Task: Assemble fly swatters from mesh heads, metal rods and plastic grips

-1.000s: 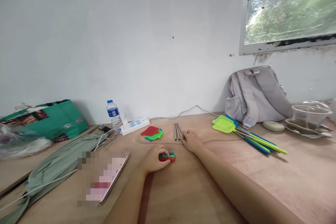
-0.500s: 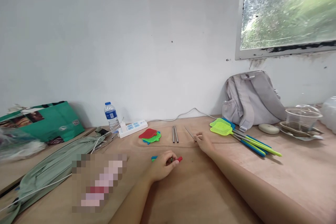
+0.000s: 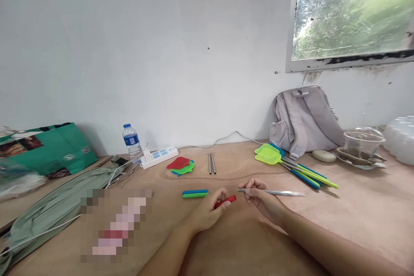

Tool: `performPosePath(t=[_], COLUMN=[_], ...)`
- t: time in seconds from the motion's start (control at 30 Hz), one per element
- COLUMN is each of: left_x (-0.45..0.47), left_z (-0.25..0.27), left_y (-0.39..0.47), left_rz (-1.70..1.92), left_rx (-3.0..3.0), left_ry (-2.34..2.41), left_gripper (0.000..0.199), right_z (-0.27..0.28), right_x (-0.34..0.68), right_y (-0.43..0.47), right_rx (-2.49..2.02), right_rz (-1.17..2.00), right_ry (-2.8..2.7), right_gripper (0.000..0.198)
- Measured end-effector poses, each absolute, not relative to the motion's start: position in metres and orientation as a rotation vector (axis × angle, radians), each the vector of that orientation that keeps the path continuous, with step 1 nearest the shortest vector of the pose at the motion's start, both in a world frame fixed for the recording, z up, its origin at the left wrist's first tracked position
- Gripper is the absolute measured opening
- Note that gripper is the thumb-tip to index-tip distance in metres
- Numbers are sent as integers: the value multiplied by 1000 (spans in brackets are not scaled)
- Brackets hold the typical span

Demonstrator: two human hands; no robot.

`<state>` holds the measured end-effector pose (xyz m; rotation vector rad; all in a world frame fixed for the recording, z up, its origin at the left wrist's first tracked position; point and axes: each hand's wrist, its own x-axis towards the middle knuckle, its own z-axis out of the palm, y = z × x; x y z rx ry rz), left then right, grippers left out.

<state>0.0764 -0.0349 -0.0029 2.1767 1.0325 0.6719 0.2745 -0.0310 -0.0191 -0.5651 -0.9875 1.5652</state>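
Note:
Between the fingers of my left hand (image 3: 208,211) is a red handle (image 3: 226,201), its end pointing right. My right hand (image 3: 263,200) grips a silver metal rod (image 3: 284,192) that lies nearly level, one end facing the red handle with a small gap between them. A blue handle (image 3: 195,192) and a green handle (image 3: 194,196) lie side by side just left of my left hand. Farther back, two metal rods (image 3: 212,164) rest on the table. Red, green and blue fly swatter heads (image 3: 178,163) are stacked to their left.
Whole fly swatters (image 3: 299,171) lie at the right, before a grey backpack (image 3: 305,123). A power strip (image 3: 159,157) and a water bottle (image 3: 132,143) stand at the back left. Plastic containers (image 3: 364,146) sit far right; green cloth (image 3: 54,202) and a green bag (image 3: 54,146) are left.
My right hand has picked a metal rod up off the table and brought it nearer, turned level. My left hand has lifted the red handle away from the blue and green ones.

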Motion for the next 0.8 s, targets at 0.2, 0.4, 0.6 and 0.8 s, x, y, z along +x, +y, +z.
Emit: performPosePath(t=[0.2, 0.4, 0.6, 0.8], left_x=[78, 77, 86, 110], left_z=[0, 0, 3, 3], left_y=[-35, -34, -39, -56], left_rz=[702, 747, 845, 988], left_rx=[2223, 2181, 2212, 2130], left_ry=[1026, 961, 1026, 1052], left_gripper=[26, 28, 23, 10], right_z=[-17, -17, -17, -33], right_x=[279, 277, 267, 246], right_y=[-32, -32, -36, -46], right_rx=[-357, -488, -650, -796], right_rz=[1661, 1612, 1473, 1247], right_ry=[-1129, -1107, -1200, -1217], right_gripper=[40, 36, 21, 19])
